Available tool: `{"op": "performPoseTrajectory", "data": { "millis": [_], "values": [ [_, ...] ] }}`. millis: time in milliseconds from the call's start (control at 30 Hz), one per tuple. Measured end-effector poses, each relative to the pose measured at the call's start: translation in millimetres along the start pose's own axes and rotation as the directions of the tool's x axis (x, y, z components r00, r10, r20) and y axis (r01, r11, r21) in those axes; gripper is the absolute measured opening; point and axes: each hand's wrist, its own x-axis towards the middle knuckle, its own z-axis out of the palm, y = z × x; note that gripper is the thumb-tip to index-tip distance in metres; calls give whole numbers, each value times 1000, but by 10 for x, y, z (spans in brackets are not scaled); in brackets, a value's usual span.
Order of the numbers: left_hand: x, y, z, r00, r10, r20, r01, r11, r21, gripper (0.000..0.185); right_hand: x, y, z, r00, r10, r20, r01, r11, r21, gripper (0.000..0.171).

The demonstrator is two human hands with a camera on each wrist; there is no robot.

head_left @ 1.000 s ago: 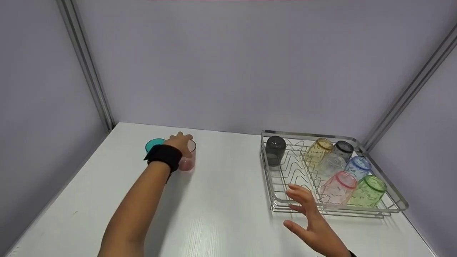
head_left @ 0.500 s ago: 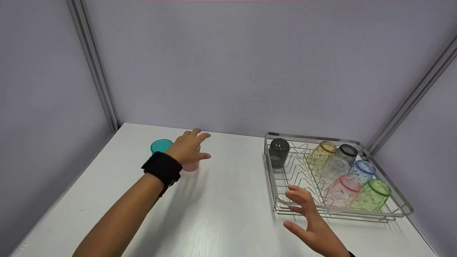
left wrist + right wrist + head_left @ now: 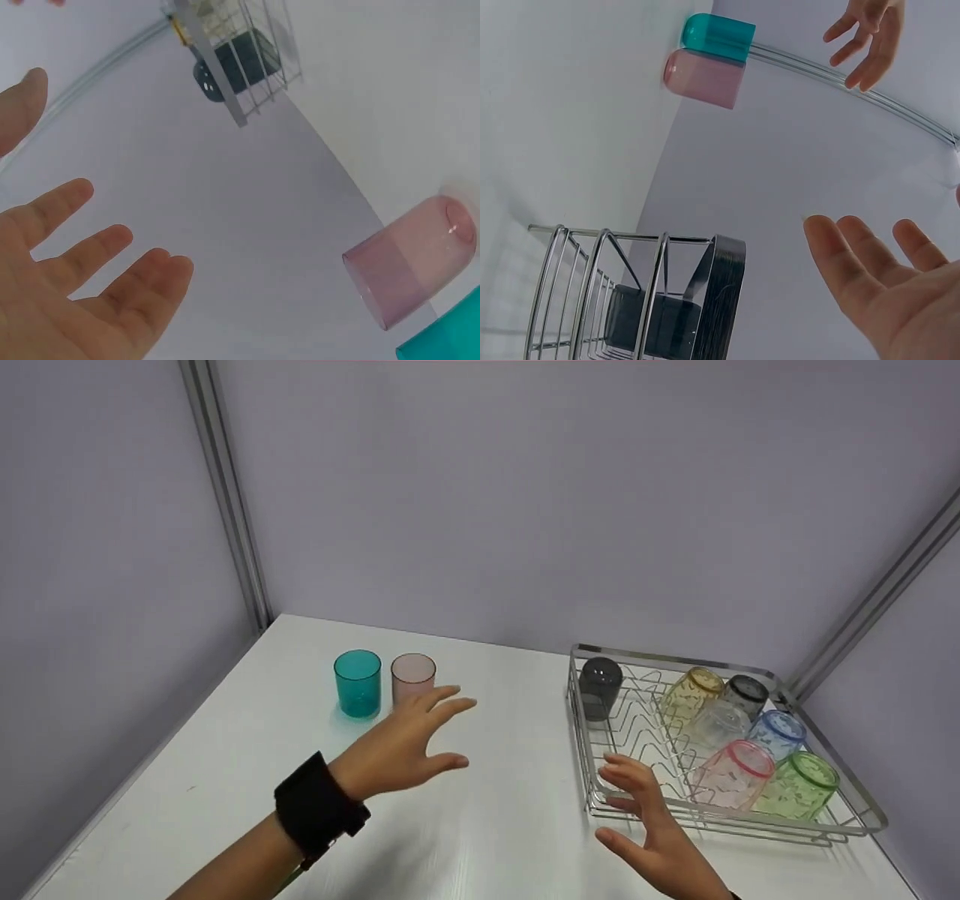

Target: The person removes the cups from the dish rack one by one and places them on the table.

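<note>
A translucent pink plastic cup (image 3: 413,678) stands upright on the white desk (image 3: 480,825), toward its far left part, just beside a translucent teal plastic cup (image 3: 358,683) on its left; whether the two touch cannot be told. The left hand (image 3: 401,746) hovers just in front of the pink cup, fingers spread and straight, holding nothing, with a black wrist strap (image 3: 316,808) behind it. Well apart to the right, the right hand (image 3: 651,829) hangs above the desk with loosely spread fingers, empty, its fingertips (image 3: 616,765) near the front left edge of a chrome wire dish rack (image 3: 581,720). In the rack's far left corner stands an upturned dark grey cup (image 3: 600,687); on its right side lie tilted glass tumblers: yellow (image 3: 691,694), smoky grey (image 3: 746,694), clear (image 3: 716,724), blue (image 3: 776,733), pink-rimmed (image 3: 731,772) and green (image 3: 799,784). Lilac walls (image 3: 525,495) enclose the desk.
</note>
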Motion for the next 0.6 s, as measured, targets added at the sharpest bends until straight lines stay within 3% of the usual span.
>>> {"op": "performPoseTrajectory", "data": {
  "millis": [233, 467, 600],
  "values": [
    [-282, -15, 157, 999, -35, -11, 32, 978, -206, 68, -1, 0, 56, 1000, -9, 20, 9, 1000, -6, 68],
    [-370, -33, 213, 998, -57, 6, 57, 962, -266, 69, 81, -79, 19, 997, 53, 54, -52, 999, -13, 68],
    [-374, -53, 229, 998, -59, -25, 48, 948, -315, 67, 189, -132, -47, 998, -46, 54, 47, 999, -16, 67]
  ]
}}
